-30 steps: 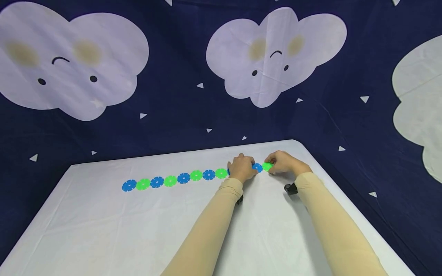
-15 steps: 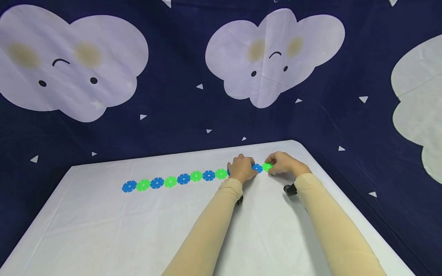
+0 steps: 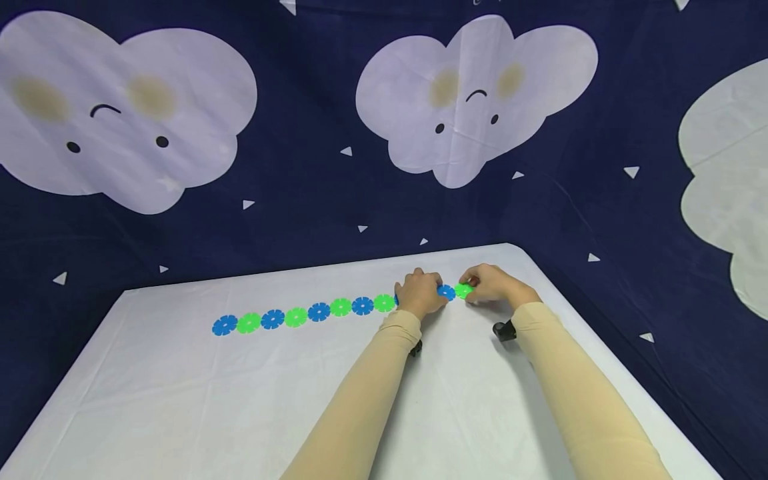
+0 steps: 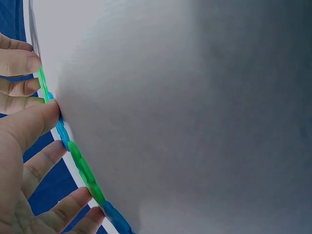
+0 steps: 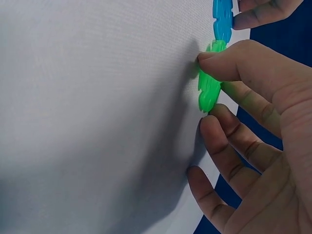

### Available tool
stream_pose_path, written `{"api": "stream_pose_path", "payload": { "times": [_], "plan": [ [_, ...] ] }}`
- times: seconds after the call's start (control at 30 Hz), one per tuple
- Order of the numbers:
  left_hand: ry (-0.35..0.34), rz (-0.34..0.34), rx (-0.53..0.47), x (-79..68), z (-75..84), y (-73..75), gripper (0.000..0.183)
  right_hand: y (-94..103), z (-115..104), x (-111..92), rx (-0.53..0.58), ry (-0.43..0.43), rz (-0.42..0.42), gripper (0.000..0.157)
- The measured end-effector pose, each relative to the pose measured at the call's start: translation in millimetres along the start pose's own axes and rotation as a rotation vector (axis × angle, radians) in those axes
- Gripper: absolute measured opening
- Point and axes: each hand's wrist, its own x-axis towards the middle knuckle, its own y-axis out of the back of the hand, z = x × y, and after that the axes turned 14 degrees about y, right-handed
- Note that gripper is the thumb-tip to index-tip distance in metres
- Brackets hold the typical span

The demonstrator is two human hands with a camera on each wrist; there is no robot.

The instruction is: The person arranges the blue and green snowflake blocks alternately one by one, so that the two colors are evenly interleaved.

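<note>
Slotted plastic discs, blue and green in turn, form a joined row across the white table. My left hand (image 3: 420,292) covers part of the row and pinches a blue disc (image 3: 446,293) near its right end between thumb and finger. Its other fingers touch the row's far edge by a green disc (image 4: 85,173) in the left wrist view. At the right end, my right hand (image 3: 492,283) pinches the last green disc (image 5: 209,95). That disc meets the blue one (image 5: 223,22) edge to edge; whether their slots interlock cannot be made out.
The row runs left to a blue end disc (image 3: 225,325). The white table (image 3: 180,400) has its back edge just beyond the row and its right edge beside my right arm. Behind hangs a dark blue cloth (image 3: 300,220) with clouds.
Both hands keep their grips and almost the same places. The head view has tilted very slightly.
</note>
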Motion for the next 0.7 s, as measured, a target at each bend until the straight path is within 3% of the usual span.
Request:
{"api": "stream_pose_path", "payload": {
  "times": [0.2, 0.43, 0.57, 0.7],
  "plan": [
    [0.007, -0.005, 0.006, 1.5, -5.9, 2.2, 0.045, -1.5, -1.5, 4.4, 0.000, 0.029, 0.004, 0.052],
    [-0.009, -0.054, 0.002, 5.0, -18.8, 13.0, 0.063, 0.0, -4.1, 3.8, -0.013, 0.099, 0.012, 0.054],
    [-0.062, -0.047, 0.006, 7.3, -30.9, 28.4, 0.066, 3.9, -4.2, -3.0, -0.032, 0.114, 0.042, 0.053],
    [-0.106, -0.013, -0.021, 8.5, -54.7, 50.8, 0.068, 9.3, -8.0, -10.8, -0.047, 0.152, 0.091, 0.054]
  ]
}}
